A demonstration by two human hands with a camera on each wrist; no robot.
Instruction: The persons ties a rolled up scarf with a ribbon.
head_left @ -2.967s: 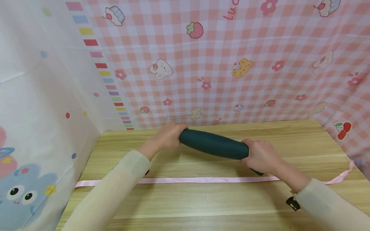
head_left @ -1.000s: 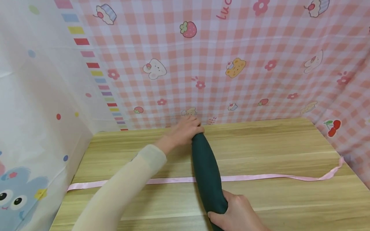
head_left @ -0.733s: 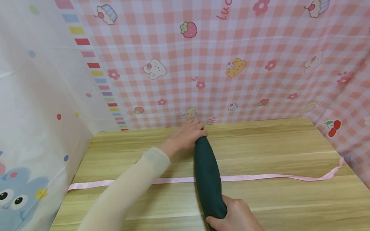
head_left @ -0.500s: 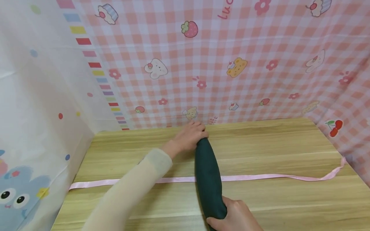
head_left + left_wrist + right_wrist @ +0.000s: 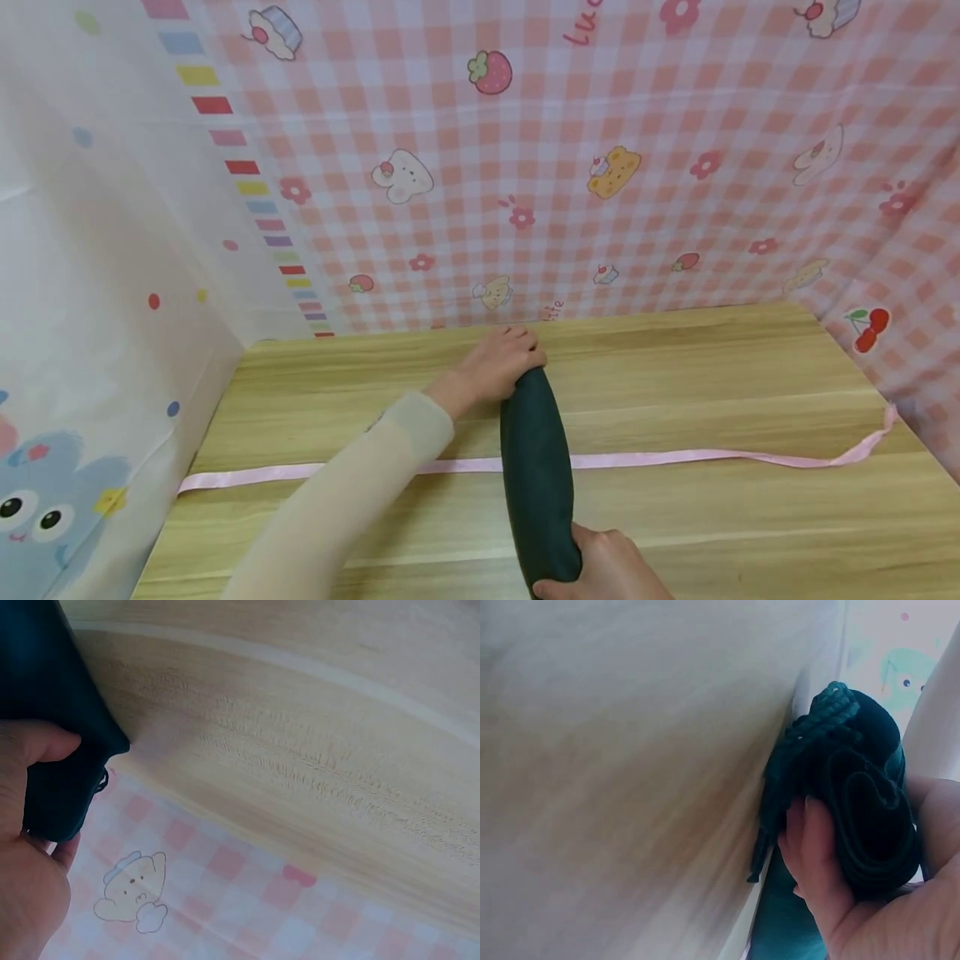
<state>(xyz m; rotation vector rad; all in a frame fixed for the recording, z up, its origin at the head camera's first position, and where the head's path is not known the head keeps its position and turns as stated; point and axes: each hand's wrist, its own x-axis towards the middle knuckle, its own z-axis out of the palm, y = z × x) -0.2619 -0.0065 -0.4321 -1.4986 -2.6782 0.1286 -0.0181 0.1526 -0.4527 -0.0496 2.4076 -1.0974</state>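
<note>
A rolled-up dark green scarf points away from me, its middle crossing over a pink ribbon stretched sideways along the table. My left hand grips the far end; in the left wrist view the thumb presses one side and fingertips show at the other. The near end is in my right hand, fingers and thumb curled round it. Seen from the right wrist, that end shows spiral layers of cloth and a twisted fringe hanging off. The ribbon's stretch beneath the roll is hidden.
The wood-grain table ends at a pink checked cloth behind it. A white printed cloth hangs along the left side. The ribbon's twisted right end reaches the table's right edge.
Earlier the roll was held crosswise behind the ribbon; it has since swung to point away from me, over the ribbon. In the last half second both hands have shifted slightly nearer with it.
</note>
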